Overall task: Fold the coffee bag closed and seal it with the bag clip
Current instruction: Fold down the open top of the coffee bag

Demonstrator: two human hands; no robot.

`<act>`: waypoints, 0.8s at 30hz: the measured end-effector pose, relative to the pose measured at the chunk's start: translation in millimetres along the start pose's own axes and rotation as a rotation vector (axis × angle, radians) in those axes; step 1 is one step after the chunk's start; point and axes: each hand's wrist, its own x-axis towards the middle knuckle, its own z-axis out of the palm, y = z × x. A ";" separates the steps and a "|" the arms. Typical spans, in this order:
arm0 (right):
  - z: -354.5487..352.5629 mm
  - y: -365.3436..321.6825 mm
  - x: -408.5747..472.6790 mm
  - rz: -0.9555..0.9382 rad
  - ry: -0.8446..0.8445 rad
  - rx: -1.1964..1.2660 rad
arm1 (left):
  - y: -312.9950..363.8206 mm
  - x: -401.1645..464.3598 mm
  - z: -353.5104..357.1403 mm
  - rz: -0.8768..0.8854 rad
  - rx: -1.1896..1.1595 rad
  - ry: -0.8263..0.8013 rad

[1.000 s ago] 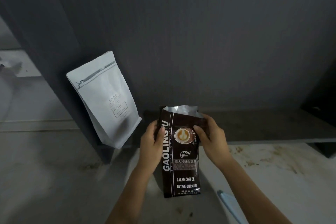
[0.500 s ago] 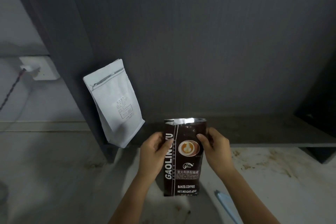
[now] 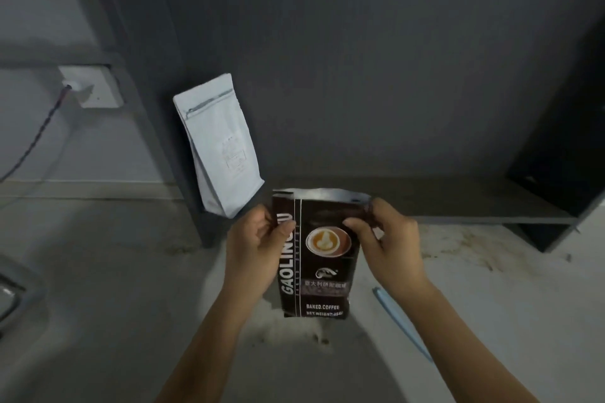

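Note:
A dark brown coffee bag with a latte picture stands upright on the pale counter, its silver top edge flattened. My left hand pinches the bag's upper left side, thumb on the front. My right hand grips the upper right corner, fingers over the front and edge. A long light-blue bag clip lies on the counter to the right of the bag, partly hidden under my right forearm.
A white coffee bag leans against a dark vertical panel behind and left. A low dark shelf runs behind the brown bag. A wall socket with a cable is at far left. The counter is stained with coffee grounds.
The bag's open top has been pressed flatter and both hands have slid higher toward the top corners. The view has shifted, showing more of the left wall and socket.

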 end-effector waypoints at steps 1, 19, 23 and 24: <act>0.5 -3.4 0.5 0.022 0.006 0.044 | 1.3 -0.1 -0.2 -0.015 -0.019 0.012; 34.3 12.0 -92.2 0.301 -0.231 0.211 | -29.3 -19.2 -7.7 -0.491 -0.694 0.392; 41.1 12.9 -98.1 0.287 -0.177 0.235 | -30.0 -18.0 -4.5 -0.495 -0.677 0.401; 40.3 15.5 -97.8 0.309 -0.203 0.246 | -29.5 -19.2 -3.5 -0.466 -0.640 0.395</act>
